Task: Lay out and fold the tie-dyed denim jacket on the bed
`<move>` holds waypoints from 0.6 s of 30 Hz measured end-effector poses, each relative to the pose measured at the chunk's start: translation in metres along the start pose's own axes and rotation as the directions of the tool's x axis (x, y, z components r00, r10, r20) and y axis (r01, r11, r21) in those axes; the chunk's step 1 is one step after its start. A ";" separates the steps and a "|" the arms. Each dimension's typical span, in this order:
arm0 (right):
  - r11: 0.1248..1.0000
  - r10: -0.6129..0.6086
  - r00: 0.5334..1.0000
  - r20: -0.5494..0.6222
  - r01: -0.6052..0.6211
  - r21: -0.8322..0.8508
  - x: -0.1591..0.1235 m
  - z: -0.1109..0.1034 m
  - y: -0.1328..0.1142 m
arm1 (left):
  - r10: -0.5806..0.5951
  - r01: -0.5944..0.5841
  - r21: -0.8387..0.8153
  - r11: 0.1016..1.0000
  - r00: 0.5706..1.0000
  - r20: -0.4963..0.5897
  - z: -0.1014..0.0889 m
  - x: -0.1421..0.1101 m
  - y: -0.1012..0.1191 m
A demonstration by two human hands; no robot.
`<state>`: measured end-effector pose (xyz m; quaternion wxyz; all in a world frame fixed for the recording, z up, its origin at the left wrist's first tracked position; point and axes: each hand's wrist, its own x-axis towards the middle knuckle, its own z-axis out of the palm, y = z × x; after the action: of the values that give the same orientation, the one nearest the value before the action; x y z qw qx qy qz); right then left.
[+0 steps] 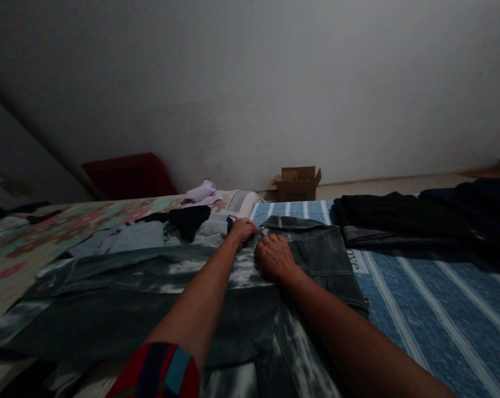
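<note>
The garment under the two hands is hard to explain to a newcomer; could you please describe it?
Find the blue striped cloth on the right, then move left to the left hand and right hand. The garment lies spread beneath both; its whitish blotches on dark grey-green set it apart from the folded black clothes to its right.

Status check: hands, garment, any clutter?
Left hand and right hand curled at dark, pale-patched garment; exact grip unclear. Garment spread out. Loose clothes crowd its far edge; folded black clothes off to the right.
</note>
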<state>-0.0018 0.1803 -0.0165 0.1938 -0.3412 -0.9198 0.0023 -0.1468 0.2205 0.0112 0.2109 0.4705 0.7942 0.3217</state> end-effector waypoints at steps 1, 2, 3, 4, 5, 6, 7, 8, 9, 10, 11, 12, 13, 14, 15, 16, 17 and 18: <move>1.000 0.003 1.000 -0.002 -0.003 0.002 0.000 0.000 0.000 | -0.016 0.016 -0.047 0.999 1.000 -0.004 0.001 -0.001 -0.001; 1.000 0.006 1.000 -0.006 -0.006 0.004 -0.001 0.000 0.000 | -0.030 0.029 -0.091 0.995 1.000 -0.006 0.001 -0.002 -0.002; 1.000 0.011 1.000 -0.010 -0.011 0.007 -0.001 0.000 0.000 | -0.042 0.041 -0.129 0.991 0.999 -0.008 0.002 -0.003 -0.002; 1.000 0.016 1.000 -0.015 -0.016 0.009 -0.001 0.000 0.000 | -0.054 0.052 -0.165 0.985 0.999 -0.009 0.002 -0.003 -0.003; 1.000 0.021 1.000 -0.018 -0.021 0.010 -0.001 0.000 0.001 | -0.064 0.061 -0.198 0.978 0.998 -0.010 0.001 -0.003 -0.003; 1.000 0.026 0.999 -0.021 -0.026 0.012 -0.001 0.001 0.001 | -0.074 0.070 -0.229 0.971 0.997 -0.008 0.001 -0.003 -0.003; 0.999 0.030 0.999 -0.023 -0.030 0.013 -0.001 0.001 0.001 | -0.083 0.079 -0.260 0.962 0.997 -0.003 0.000 -0.003 -0.004; 0.999 0.033 0.999 -0.023 -0.033 0.012 -0.001 0.001 0.001 | -0.090 0.088 -0.289 0.953 0.996 0.008 0.000 -0.002 -0.004; 0.999 0.035 0.999 -0.022 -0.034 0.012 -0.001 0.001 0.001 | -0.095 0.097 -0.318 0.943 0.995 0.022 0.000 -0.002 -0.004; 0.999 0.035 0.999 -0.022 -0.035 0.011 -0.001 0.001 0.002 | -0.098 0.105 -0.346 0.932 0.994 0.039 0.000 -0.001 -0.004; 0.999 0.035 0.999 -0.020 -0.035 0.010 -0.001 0.001 0.002 | -0.098 0.112 -0.371 0.922 0.994 0.056 0.000 0.000 -0.004; 0.999 0.035 0.999 -0.019 -0.035 0.010 -0.001 0.001 0.002 | -0.098 0.117 -0.393 0.912 0.993 0.070 0.002 0.002 -0.005; 0.999 0.035 0.999 -0.016 -0.034 0.008 -0.001 0.001 0.002 | -0.098 0.121 -0.412 0.903 0.992 0.077 0.003 0.004 -0.005; 0.999 0.034 0.999 -0.012 -0.034 0.005 -0.001 0.000 0.002 | -0.098 0.122 -0.429 0.895 0.992 0.078 0.005 0.005 -0.005; 0.999 0.035 0.999 -0.007 -0.035 0.001 -0.001 0.000 0.001 | -0.096 0.119 -0.446 0.887 0.993 0.073 0.008 0.008 -0.006; 0.999 0.037 0.999 -0.002 -0.037 -0.004 -0.001 0.000 0.001 | -0.094 0.113 -0.462 0.880 0.994 0.064 0.010 0.009 -0.006; 0.999 0.038 0.999 0.000 -0.038 -0.010 -0.001 0.000 0.001 | -0.089 0.104 -0.480 0.871 0.995 0.053 0.012 0.011 -0.007; 0.999 0.038 0.999 0.000 -0.038 -0.014 -0.001 0.000 0.001 | -0.085 0.095 -0.498 0.862 0.995 0.043 0.014 0.013 -0.007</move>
<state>0.0000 0.1801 -0.0167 0.1913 -0.3600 -0.9131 -0.0003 -0.1481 0.2338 -0.0045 0.3477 0.3658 0.7030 0.5011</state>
